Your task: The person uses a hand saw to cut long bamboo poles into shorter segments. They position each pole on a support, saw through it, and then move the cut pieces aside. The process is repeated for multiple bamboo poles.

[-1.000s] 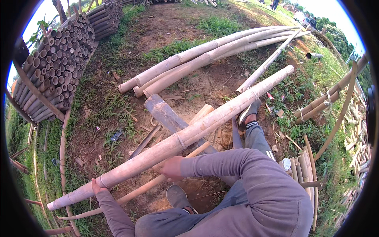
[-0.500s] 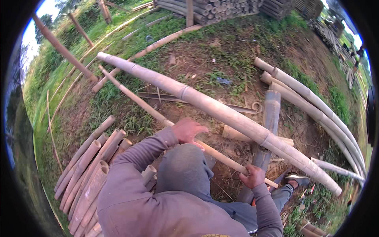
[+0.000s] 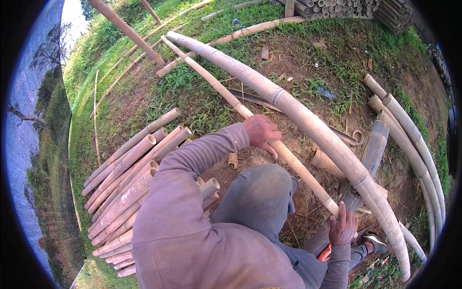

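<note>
A slender, pale bamboo pole (image 3: 301,168) slants from the far left down toward my right hand. My left hand (image 3: 262,135) wraps over the pole near its middle, closed on it. At the pole's near end, my right hand (image 3: 342,225) has its fingers stretched upward and spread; it is beside or touching that end. Below the right hand an orange piece (image 3: 325,253) shows, its kind unclear. Beyond the slender pole runs a thicker bamboo pole (image 3: 313,120), crossing over a dark log (image 3: 375,147).
Cut bamboo lengths (image 3: 130,188) are piled at the left. Long bamboo poles (image 3: 409,139) lie at the right, and a bamboo stack (image 3: 332,8) stands at the back. A slanted post (image 3: 127,31) rises at the far left. Split bamboo strips and grass cover the ground.
The view has swung left. The slender pole has shifted away, its far end now close to the thick pole's far end. My right hand has gone from gripping the pole to spread fingers.
</note>
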The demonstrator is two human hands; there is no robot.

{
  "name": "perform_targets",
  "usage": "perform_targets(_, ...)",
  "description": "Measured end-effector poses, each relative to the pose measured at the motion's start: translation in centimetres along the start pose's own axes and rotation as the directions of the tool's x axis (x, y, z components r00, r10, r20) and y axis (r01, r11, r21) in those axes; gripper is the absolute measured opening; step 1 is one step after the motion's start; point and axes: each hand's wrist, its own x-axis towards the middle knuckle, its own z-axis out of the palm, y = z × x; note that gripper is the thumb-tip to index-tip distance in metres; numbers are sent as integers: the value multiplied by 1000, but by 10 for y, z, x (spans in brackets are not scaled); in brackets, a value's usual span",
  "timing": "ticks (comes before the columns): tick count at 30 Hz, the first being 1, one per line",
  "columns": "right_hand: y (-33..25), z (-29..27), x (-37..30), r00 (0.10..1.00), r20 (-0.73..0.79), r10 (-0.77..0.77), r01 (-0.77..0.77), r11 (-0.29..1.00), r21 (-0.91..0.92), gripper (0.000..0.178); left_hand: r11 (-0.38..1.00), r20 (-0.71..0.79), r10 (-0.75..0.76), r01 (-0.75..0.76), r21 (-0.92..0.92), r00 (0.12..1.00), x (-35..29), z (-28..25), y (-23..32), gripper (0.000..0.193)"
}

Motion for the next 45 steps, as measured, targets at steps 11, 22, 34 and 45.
perform_targets(11,-9,27,58,1000,-29,-9,13,991,134,63,996,3,-58,58,69,998,-2,5,-56,66)
perform_targets(22,-17,31,80,999,-39,-3,9,988,156,60,996,20,-68,67,52,997,-3,7,-79,70)
perform_targets(34,3,10,95,996,-89,25,-13,991,133,58,995,-29,-75,77,62,997,19,15,-78,64)
perform_targets(45,64,26,141,937,-238,255,-212,958,192,35,1000,-250,-20,15,-21,968,111,59,0,44)
